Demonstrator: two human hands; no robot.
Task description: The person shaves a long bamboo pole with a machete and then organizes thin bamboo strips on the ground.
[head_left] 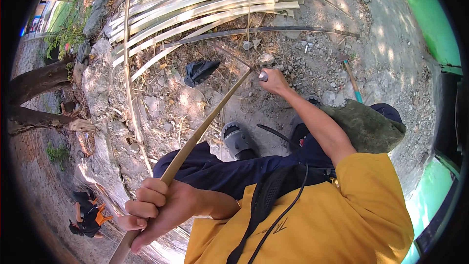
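Rubble-strewn ground point(322, 71) lay beneath; nearest, the left hand point(156, 208) clenched a long strip point(202, 129), its far end at the knife point(263, 76), which the right hand point(275, 81) gripped; beyond lay bag-like black plastic point(200, 72), any contents hidden, then pale strips point(193, 16).

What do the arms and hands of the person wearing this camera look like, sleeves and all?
The left hand and right hand are bare, with no gloves. A loose, short yellow sleeve covers the upper right arm, leaving the forearm uncovered; the left sleeve is hard to make out.
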